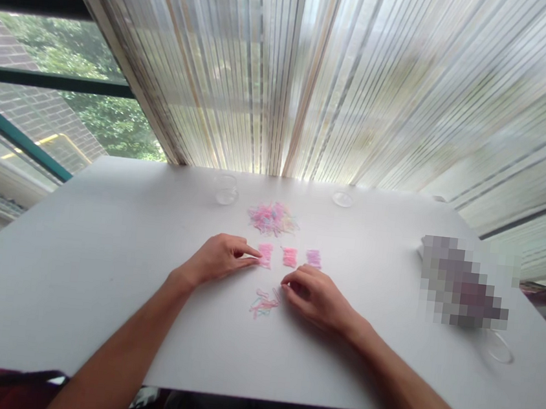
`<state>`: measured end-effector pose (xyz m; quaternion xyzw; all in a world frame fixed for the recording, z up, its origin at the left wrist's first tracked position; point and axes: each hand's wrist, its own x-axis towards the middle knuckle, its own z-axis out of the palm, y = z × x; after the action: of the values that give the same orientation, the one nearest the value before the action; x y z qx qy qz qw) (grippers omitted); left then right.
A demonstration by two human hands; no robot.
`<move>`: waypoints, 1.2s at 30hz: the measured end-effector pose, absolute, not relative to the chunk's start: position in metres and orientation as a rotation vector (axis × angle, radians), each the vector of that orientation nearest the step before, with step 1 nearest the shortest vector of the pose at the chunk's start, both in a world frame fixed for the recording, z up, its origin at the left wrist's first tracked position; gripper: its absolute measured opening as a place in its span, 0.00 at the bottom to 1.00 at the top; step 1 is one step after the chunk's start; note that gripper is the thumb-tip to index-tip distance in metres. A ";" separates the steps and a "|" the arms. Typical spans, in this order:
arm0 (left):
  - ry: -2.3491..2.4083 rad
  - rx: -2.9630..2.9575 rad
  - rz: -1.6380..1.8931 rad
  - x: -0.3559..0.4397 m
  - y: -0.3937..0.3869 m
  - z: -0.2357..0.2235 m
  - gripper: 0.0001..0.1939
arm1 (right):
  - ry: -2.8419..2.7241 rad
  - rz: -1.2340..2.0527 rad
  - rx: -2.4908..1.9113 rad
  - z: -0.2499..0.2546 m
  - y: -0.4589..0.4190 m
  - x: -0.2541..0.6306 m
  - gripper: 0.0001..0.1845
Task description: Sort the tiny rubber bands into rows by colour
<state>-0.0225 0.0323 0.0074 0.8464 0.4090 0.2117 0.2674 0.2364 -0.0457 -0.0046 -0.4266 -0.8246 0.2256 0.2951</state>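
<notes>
Small, thin, pastel plastic pieces, shaped like clips or pins, lie on the white table in front of me. Beside the leftmost row, a pink row [265,256], is my left hand [221,257]; its index finger and thumb reach to the row's left edge, slightly apart. My right hand [315,293] pinches with thumb and index finger at a thin pink clip [276,294], by the edge of a small loose heap [262,304] of pink and green pieces. A coral-pink row [289,257] and a purple row [313,258] lie just beyond my right hand.
A bigger mixed pile [273,218] lies farther back. Behind it are a clear round dish [227,196] on the left and another clear dish [342,199] on the right. A blurred-out object [460,283] rests at right, near a clear ring-like lid [500,347]. Striped curtains [291,76] hang behind the table.
</notes>
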 end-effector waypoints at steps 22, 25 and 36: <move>0.913 2.229 0.121 -0.010 0.011 0.030 0.07 | -2.309 0.626 -1.098 -0.003 -0.048 0.236 0.04; 0.892 2.235 0.112 -0.007 0.009 0.029 0.07 | -2.305 0.595 -1.133 -0.004 -0.048 0.235 0.05; 0.905 2.213 0.244 -0.004 0.009 0.027 0.11 | -2.181 0.529 -1.057 -0.008 -0.046 0.237 0.05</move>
<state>-0.0044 0.0089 0.0273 0.8587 0.3513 0.0945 0.3608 0.2366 -0.0457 -0.0081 -0.4032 -0.8315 0.2018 0.3245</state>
